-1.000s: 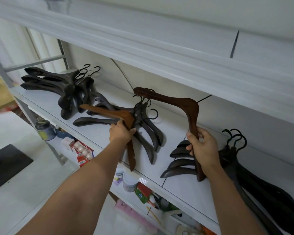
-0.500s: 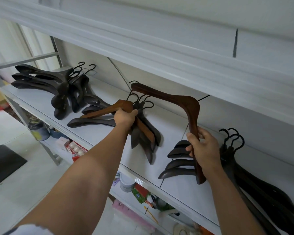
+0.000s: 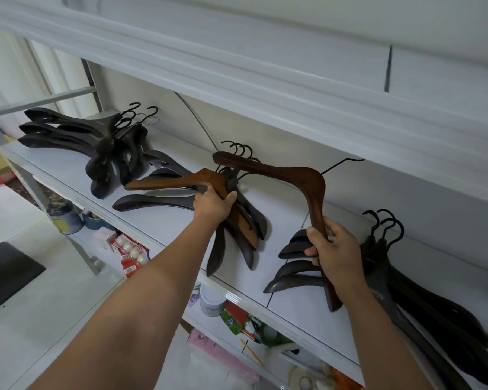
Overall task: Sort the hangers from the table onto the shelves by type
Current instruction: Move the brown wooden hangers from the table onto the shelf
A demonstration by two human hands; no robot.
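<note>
My left hand (image 3: 213,205) grips a light brown wooden hanger (image 3: 181,182) at its bend, lying on the middle pile of dark hangers (image 3: 152,199) on the white shelf (image 3: 158,232). My right hand (image 3: 334,247) holds a dark reddish-brown wooden hanger (image 3: 302,178) by one arm, raised above the shelf with its hook pointing to the back wall. A second pile of dark hangers (image 3: 68,130) lies at the shelf's left end. A third dark pile (image 3: 434,313) lies at the right, partly behind my right hand.
Another white shelf (image 3: 265,88) hangs low overhead. Below the hanger shelf sit tins, jars and packets (image 3: 130,250). A grey metal upright (image 3: 28,178) stands at the left corner. A black mat (image 3: 6,273) lies on the pale floor at left.
My left hand carried the light brown hanger up and back onto the middle dark pile and turned it flat. My right hand kept the reddish-brown hanger nearly still.
</note>
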